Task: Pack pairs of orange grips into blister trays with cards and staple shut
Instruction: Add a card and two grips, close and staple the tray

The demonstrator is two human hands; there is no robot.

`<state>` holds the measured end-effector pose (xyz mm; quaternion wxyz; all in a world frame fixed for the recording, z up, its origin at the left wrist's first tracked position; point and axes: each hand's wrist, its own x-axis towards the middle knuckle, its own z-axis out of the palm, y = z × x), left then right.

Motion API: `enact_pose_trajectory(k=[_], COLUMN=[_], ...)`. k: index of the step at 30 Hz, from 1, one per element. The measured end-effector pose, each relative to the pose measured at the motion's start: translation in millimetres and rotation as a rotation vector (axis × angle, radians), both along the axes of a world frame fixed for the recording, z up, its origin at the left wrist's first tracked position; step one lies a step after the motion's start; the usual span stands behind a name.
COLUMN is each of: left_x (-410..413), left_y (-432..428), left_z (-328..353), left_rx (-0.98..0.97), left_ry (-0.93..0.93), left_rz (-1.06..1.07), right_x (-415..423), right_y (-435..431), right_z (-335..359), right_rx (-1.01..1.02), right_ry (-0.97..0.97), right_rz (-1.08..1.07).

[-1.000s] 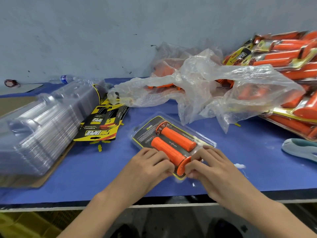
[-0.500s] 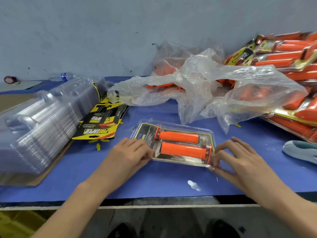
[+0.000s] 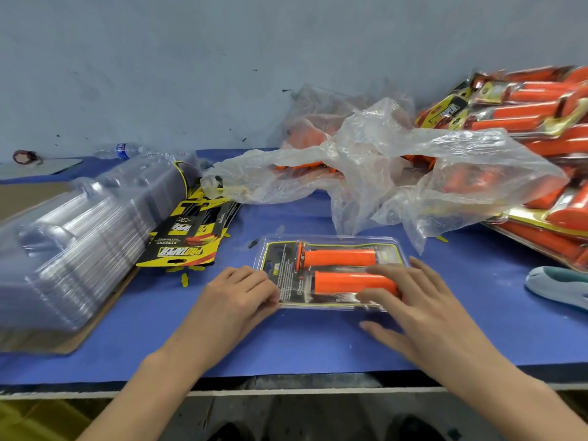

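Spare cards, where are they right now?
Head view, left of centre: the spare cards lie between the stack of empty trays and the filled pack.

Head camera looks forward and down (close) over table (image 3: 302,342).

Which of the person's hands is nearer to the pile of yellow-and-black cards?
Left. The left hand holds the blister pack's left end, just right of the cards; the right hand lies farther right, over the pack's other end.

A water bottle (image 3: 122,150) lies at the back of the blue worktop (image 3: 318,342) near the grey wall (image 3: 191,74); brown cardboard (image 3: 28,195) lies at left.
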<state>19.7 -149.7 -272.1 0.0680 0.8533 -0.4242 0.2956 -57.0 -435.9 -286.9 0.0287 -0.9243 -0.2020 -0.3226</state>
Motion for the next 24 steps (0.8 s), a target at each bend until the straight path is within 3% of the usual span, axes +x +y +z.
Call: enact_pose_trajectory(k=[12, 24], left_x=[-8.2, -3.6], left_y=[-21.0, -10.0], left_z=[-17.9, -2.9], left_rx=[-0.005, -0.072], left_ry=[-0.058, 0.018], left_rz=[-0.044, 0.028], right_x=[15.9, 8.5], right_y=[32.3, 12.6], right_z=[-6.3, -5.5], right_rx=[0.025, 0.055], right_ry=[-0.14, -0.18], right_rz=[0.016, -0.007])
